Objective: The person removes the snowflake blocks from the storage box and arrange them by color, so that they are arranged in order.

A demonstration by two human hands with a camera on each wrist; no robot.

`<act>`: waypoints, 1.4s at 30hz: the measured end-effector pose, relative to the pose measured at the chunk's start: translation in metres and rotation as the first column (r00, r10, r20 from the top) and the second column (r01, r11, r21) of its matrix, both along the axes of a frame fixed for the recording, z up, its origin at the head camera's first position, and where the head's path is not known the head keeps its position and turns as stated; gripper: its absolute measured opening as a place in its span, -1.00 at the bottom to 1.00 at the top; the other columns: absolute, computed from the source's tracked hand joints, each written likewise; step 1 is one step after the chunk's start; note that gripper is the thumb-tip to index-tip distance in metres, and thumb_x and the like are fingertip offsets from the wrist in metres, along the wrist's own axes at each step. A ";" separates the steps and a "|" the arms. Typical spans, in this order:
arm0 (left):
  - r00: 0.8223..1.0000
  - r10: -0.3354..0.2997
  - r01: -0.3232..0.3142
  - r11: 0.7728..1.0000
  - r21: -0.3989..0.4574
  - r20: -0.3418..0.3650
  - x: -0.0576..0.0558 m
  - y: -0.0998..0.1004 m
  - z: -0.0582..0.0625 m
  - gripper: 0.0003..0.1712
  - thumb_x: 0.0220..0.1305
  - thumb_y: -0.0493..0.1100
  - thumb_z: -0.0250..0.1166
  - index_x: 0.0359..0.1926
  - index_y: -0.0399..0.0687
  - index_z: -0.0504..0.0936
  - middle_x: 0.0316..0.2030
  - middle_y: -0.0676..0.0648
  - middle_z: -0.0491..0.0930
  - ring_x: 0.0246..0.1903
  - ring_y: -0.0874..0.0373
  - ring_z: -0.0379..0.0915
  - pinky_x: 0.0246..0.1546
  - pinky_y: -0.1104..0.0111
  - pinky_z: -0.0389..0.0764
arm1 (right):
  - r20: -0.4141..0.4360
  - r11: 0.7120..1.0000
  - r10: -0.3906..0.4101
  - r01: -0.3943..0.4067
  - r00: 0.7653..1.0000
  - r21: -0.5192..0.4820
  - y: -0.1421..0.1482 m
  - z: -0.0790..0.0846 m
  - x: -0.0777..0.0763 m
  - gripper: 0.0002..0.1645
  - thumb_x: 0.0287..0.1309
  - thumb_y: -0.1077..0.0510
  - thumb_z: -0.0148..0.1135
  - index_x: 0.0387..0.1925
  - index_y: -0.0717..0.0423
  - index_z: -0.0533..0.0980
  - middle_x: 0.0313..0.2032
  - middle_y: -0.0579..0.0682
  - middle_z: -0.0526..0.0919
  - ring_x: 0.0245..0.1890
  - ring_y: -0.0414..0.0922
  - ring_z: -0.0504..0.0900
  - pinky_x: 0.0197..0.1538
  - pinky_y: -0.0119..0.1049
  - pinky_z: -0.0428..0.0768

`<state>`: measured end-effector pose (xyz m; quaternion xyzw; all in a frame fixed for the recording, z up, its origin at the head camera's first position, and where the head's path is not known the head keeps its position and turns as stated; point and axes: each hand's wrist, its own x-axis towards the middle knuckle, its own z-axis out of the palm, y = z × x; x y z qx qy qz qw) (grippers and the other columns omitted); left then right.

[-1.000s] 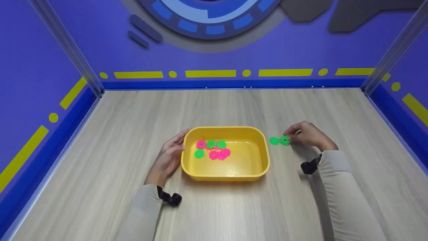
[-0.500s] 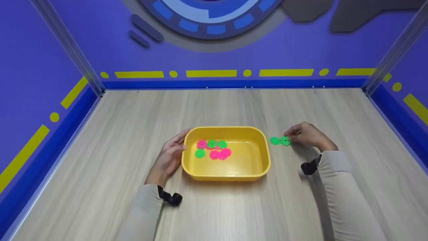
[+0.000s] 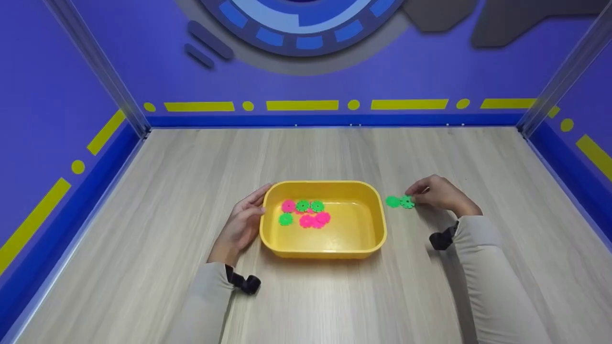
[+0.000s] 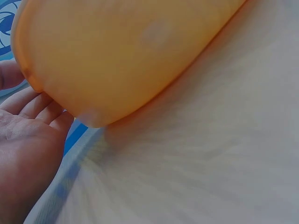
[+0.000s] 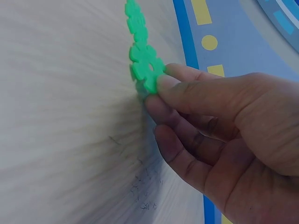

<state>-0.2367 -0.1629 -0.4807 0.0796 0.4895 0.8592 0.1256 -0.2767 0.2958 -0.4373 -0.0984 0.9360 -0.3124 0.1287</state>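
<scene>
My left hand (image 3: 240, 224) holds the left end of a yellow plastic tub (image 3: 330, 252), thumb at the rim and fingers along the outer wall. Inside the tub, towards the left, lie several pink (image 3: 315, 220) and green (image 3: 286, 219) notched snowflake discs. To the right of the tub, my right hand (image 3: 437, 193) pinches a green snowflake disc (image 3: 407, 202) between thumb and fingers. A second green disc (image 3: 393, 201) extends from its left side. In the right wrist view the pair runs in a line, the pinched disc (image 5: 145, 65) nearest the fingertips.
A light wood-grain table (image 3: 315, 301) lies beneath everything. Blue-purple panels (image 3: 306, 86) with yellow markings stand at the back and both sides. Each wrist carries a small black camera mount, such as the left one (image 3: 246, 284).
The right hand shifts very slightly and the pinched green disc tilts a little. The left hand and the tub stay in place.
</scene>
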 end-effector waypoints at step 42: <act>1.000 0.005 -0.005 1.000 -0.006 0.016 -0.001 0.001 0.000 -0.25 0.15 -0.56 -0.08 0.42 -0.39 0.09 0.44 -0.28 0.10 0.40 -0.01 0.09 0.43 0.19 0.12 | -0.047 1.000 -0.001 0.002 0.999 0.005 -0.013 0.022 0.002 -0.68 0.21 0.21 0.19 -0.02 0.25 0.62 -0.09 0.21 0.68 -0.10 0.05 0.59 0.05 0.00 0.60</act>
